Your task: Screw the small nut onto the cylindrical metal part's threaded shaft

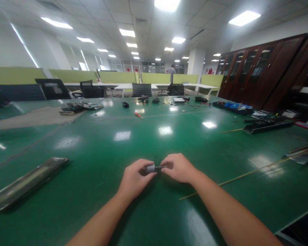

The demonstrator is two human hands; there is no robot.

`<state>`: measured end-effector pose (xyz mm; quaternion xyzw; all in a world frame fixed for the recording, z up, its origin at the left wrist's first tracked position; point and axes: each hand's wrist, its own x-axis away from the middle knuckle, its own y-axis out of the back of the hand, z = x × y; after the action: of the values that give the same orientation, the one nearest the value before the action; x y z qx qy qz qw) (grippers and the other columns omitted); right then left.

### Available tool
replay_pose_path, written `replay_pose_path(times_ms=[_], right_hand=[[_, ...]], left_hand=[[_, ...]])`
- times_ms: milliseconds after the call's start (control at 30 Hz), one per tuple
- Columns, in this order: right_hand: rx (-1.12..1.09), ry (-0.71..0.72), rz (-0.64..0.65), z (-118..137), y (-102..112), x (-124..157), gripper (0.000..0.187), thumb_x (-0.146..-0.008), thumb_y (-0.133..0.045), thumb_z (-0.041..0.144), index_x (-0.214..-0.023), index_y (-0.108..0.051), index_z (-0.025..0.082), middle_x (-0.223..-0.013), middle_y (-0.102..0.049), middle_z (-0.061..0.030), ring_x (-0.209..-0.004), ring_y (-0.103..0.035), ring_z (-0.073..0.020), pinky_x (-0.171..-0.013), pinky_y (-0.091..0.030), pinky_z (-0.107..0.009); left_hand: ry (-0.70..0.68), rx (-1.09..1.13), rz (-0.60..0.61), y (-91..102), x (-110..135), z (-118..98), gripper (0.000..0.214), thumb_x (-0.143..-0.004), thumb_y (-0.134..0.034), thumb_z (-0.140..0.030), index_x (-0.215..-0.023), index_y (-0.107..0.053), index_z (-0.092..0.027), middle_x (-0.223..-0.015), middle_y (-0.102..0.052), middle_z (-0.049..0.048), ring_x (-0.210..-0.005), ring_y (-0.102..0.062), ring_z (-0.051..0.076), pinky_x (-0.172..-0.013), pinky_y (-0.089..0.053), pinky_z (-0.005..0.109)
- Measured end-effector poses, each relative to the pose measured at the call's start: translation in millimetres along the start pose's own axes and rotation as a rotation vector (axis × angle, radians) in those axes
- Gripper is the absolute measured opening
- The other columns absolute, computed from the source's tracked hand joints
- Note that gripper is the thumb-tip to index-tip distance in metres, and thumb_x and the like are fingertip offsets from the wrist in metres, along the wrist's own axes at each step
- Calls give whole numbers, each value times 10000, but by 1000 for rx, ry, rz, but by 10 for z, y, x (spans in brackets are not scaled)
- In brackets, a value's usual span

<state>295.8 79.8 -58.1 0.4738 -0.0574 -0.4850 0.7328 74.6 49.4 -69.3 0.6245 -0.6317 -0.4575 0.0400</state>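
Observation:
Just above the green tabletop (105, 143), both hands meet at a small grey cylinder with a dark narrower end (151, 168). My left hand (136, 176) is closed round the grey body, thumb below and fingers above. At the dark end, my right hand (178, 167) pinches with thumb and fingertips; part of that end is hidden behind the fingers. The exact kind of the cylinder is too small to make out. A thin yellowish rod (236, 178) lies on the table and passes behind my right forearm.
A long flat metal-framed piece (28, 182) lies at the left. Further back are a red screwdriver (138, 115), a small black box (125, 104) and a heap of parts (78, 107). Black trays (232, 108) and a dark channel (268, 126) sit at right. A person (171, 70) stands far behind.

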Motion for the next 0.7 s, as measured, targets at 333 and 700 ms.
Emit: replay_pose_path(times_ms=[333,700], right_hand=[[-4,-3,-15,23,11,4,118,-822,-683,261,-901,-751,205,-846,-727,-14,-769,-623,-147,-713,-422,-253],[13,-12,-1,8,18,-8,103,-790,-716,242,-881,-747,206,-810,-710,-6,-745,-604,-140,-687,-407,-247]], left_hand=[[14,0,-9,-10,-8,22,239,-753,-784,-237,-977,-700,-254,-943,-704,-9,-840,-645,168,-753,-496,271],[31,5,-8,1,-10,12,249,-738,-786,-231,-972,-702,-252,-932,-707,-9,-827,-647,169,-744,-502,271]])
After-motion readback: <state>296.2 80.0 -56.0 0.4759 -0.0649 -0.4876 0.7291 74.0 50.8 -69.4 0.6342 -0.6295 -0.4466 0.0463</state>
